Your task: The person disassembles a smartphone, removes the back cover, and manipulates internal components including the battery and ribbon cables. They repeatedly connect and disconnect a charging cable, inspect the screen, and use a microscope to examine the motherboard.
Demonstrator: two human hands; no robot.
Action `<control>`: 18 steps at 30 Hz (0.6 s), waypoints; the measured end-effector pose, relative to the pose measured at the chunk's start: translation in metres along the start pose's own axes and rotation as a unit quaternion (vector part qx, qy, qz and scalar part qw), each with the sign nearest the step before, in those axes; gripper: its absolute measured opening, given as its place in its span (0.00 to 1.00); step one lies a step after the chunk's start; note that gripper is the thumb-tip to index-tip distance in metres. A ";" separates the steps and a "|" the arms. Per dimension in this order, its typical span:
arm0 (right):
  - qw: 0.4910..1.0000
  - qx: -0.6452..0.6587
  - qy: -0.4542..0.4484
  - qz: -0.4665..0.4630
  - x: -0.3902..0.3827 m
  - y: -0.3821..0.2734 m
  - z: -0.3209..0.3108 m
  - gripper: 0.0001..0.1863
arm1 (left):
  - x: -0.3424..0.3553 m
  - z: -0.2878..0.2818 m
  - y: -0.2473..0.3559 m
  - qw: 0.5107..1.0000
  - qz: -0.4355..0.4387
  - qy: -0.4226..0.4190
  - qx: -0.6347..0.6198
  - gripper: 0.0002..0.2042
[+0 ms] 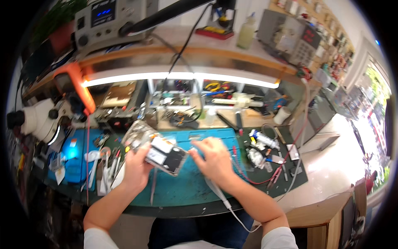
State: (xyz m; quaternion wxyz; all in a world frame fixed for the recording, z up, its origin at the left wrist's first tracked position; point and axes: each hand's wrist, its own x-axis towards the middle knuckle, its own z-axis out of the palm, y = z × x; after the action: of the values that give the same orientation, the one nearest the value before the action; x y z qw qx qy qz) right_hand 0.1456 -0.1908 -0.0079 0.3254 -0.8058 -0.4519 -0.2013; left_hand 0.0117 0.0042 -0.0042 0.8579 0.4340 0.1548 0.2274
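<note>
— While the head view takes in both hands, how does each grip stand?

— The left grip (137, 169) is closed about the left end of an opened electronic device (161, 156), which tilts between the hands above the teal mat (182, 195). The right grip (215, 162) is loosely curled just beside the device's right edge; blur hides its tips, so one cannot tell whether they touch the device or pinch something small.

— What would good handling require?

— In all likelihood, a firm left grip on the outer frame, clear of the exposed inner parts, and short, light movements by the right, since any delicate connection could tear under a quick pull.

— And the surroundings?

— Below the right grip lies a white corded tool (219, 194), its cord trailing past the near edge of the table (273, 194); it is best placed where it cannot snag. Slim tools (112, 168) lie left of the left grip, and small loose items (265, 153) right of the right grip. Working over the mat should make a dropped part easier to find.
</note>
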 end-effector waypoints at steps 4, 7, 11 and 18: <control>0.998 0.024 0.057 -0.005 0.009 0.007 -0.004 0.11 | -0.007 -0.001 -0.008 0.987 -0.086 -0.092 0.099 0.16; 0.987 0.145 0.009 0.073 0.012 -0.014 -0.017 0.06 | -0.014 -0.001 -0.012 0.977 -0.106 -0.105 0.153 0.16; 0.992 0.066 -0.006 0.107 0.009 -0.009 -0.015 0.04 | -0.012 0.003 -0.007 0.990 -0.066 -0.088 0.091 0.14; 0.985 -0.044 -0.145 0.081 -0.004 0.023 0.002 0.12 | -0.003 -0.002 0.000 0.993 -0.019 -0.054 0.105 0.18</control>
State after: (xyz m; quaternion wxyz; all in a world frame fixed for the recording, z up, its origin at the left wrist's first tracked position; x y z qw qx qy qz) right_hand 0.1634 -0.2006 -0.0197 0.2363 -0.8741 -0.4178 -0.0751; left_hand 0.0084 0.0043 -0.0050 0.8190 0.5299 0.1397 0.1702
